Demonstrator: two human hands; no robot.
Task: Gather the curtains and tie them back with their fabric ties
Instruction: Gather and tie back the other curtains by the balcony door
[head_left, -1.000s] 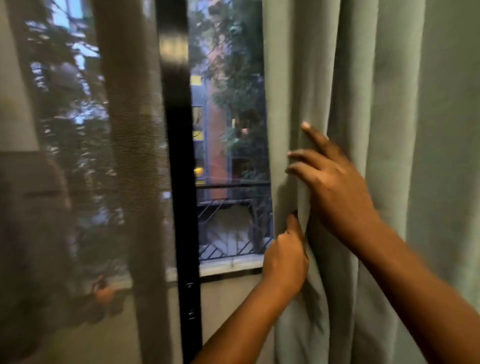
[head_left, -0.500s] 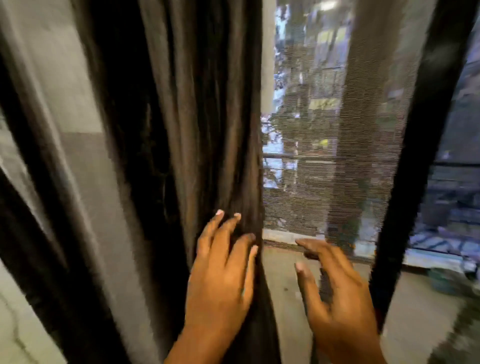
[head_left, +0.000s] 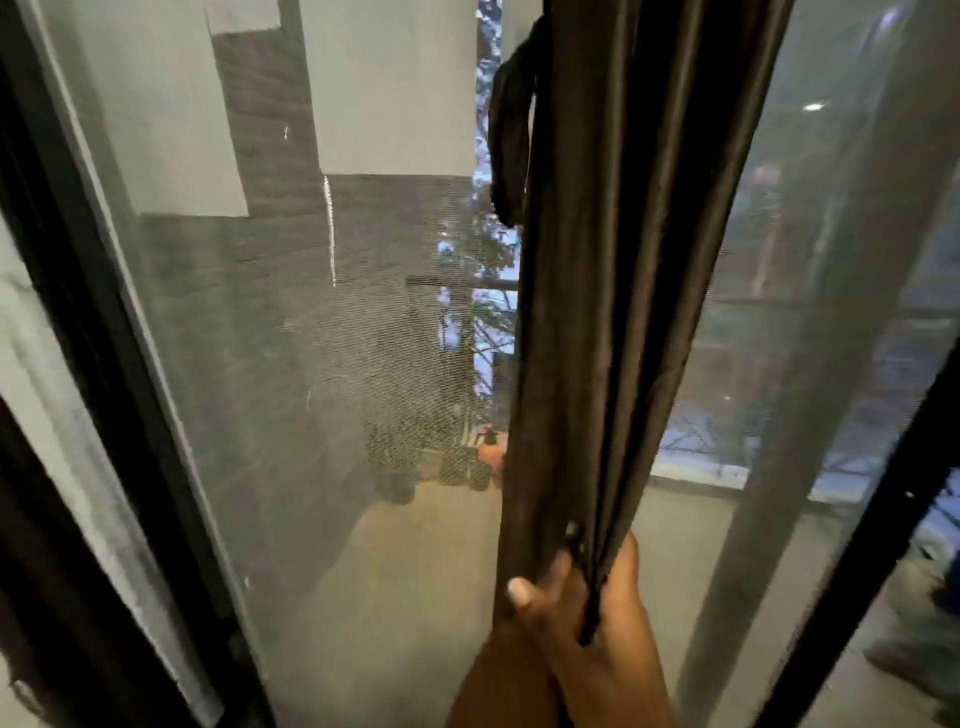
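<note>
Head view: two hands (head_left: 571, 618), seemingly both, clutch one gathered curtain (head_left: 613, 312)

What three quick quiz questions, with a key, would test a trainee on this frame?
1. True or false: the fabric tie is wrapped round the dark curtain.
2. Where does the right hand grip the curtain? A) above the tie B) below the tie C) nowhere
3. Missing word: the curtain is not spread out but ____.
Key: 1 false, it hangs loose beside it; 2 B; 3 bunched.
</note>
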